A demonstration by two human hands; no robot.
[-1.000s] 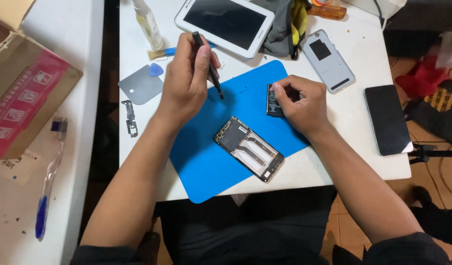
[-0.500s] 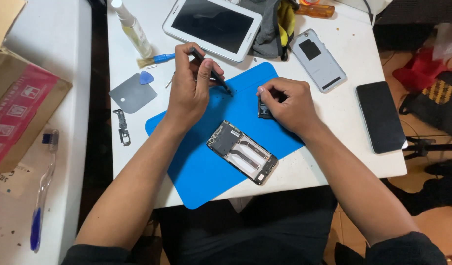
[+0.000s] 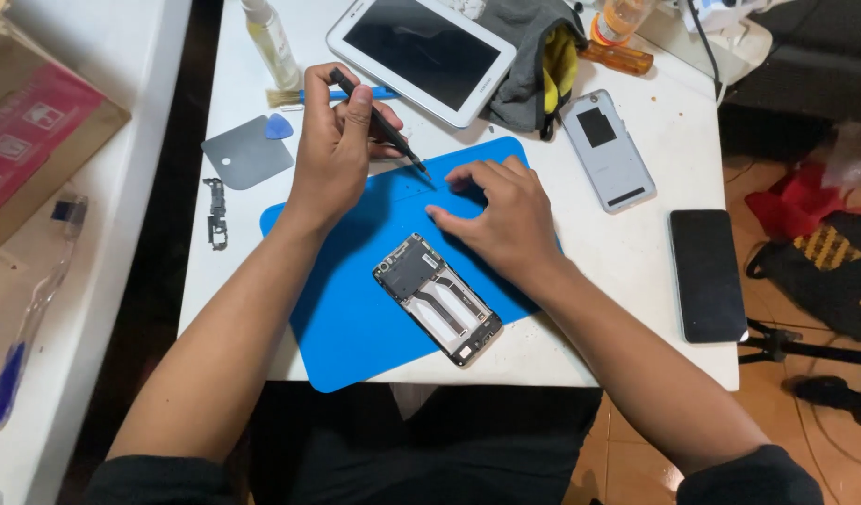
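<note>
While the left hand (image 3: 332, 154) gripped a screwdriver (image 3: 379, 122), the right hand (image 3: 501, 220) pressed flat, fingers spread, beside the opened phone (image 3: 437, 299); the work appeared mid-disassembly.

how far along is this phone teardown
Done: the opened phone lies on the blue mat with its back off and insides bare; a grey cover plate and a small black bracket sit apart on the white table. In hand: the left hand grips a black screwdriver, the right hand presses on the mat. Left: the inner frame looks in place.
</note>
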